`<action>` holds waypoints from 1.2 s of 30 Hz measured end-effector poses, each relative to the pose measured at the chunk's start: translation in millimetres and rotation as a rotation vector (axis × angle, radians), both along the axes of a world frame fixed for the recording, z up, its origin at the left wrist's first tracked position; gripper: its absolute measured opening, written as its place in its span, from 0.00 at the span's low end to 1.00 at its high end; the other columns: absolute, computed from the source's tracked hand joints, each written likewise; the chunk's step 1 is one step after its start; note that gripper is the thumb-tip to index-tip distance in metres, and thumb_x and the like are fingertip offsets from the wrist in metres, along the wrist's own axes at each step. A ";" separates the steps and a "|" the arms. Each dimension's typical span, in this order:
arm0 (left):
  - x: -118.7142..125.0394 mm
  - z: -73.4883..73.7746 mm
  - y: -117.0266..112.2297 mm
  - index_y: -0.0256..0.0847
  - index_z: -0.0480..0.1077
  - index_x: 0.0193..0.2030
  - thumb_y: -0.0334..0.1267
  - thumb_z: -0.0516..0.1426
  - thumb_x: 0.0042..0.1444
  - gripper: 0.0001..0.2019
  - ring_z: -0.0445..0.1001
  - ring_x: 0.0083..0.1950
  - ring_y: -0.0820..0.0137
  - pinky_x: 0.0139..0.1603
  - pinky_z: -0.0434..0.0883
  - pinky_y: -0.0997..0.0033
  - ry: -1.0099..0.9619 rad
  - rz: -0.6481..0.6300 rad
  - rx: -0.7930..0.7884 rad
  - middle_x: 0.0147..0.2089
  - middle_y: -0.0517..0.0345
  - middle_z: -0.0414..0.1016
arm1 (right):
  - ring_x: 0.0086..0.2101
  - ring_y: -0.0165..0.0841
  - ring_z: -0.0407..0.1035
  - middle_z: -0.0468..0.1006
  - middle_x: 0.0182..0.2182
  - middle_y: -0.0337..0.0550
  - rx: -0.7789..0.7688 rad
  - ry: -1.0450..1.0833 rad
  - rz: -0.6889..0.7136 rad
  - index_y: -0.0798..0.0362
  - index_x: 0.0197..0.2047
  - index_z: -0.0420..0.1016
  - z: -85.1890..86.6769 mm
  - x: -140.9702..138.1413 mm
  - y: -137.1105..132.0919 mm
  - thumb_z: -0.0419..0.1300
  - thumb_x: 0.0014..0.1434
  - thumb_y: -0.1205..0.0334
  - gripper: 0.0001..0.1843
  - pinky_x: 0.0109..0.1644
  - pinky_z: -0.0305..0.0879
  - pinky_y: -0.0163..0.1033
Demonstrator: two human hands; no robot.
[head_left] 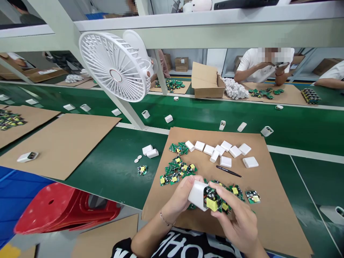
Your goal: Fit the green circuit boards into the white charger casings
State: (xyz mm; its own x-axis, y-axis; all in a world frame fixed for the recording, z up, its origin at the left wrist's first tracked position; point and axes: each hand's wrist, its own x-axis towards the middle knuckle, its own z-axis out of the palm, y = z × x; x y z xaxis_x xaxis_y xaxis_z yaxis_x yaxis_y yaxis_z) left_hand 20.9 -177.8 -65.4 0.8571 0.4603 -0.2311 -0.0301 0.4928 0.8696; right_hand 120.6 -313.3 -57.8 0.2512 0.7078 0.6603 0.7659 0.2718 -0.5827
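Observation:
My left hand (185, 193) is closed around a white plastic charger housing (197, 195), its open end facing right. In my right hand (236, 218) a green circuit board (211, 200) with a yellow block is gripped between thumb and fingers, right at the housing's open end. How far the board sits inside the housing I cannot tell. Behind my hands, more circuit boards (176, 168) lie in a loose pile on the cardboard sheet (279, 215). Several white housings (225, 162) lie beyond them, near a black pen-like tool (228, 171).
A white fan (115, 68) hangs on the frame at upper left. A green conveyor belt (199, 111) carries scattered white housings. Across it, a person in a white shirt (258, 66) sits near an open carton (205, 80). A red stool (53, 208) stands lower left.

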 end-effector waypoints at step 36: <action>33.9 18.8 54.7 0.35 0.78 0.44 0.47 0.68 0.47 0.21 0.80 0.39 0.63 0.35 0.77 0.72 -0.099 0.281 -0.266 0.41 0.46 0.81 | 0.56 0.44 0.66 0.68 0.58 0.52 -0.657 0.126 -0.897 0.56 0.59 0.66 -22.7 308.3 82.2 0.57 0.66 0.55 0.22 0.59 0.62 0.58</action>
State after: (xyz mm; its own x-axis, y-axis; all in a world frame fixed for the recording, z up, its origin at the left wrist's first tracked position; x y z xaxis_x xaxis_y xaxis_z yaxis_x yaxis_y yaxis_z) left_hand 54.8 -123.1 -46.7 0.7307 0.6148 -0.2967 -0.2726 0.6613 0.6988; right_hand 428.9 -231.2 -80.5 0.8846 0.4388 0.1582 0.4553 -0.7386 -0.4972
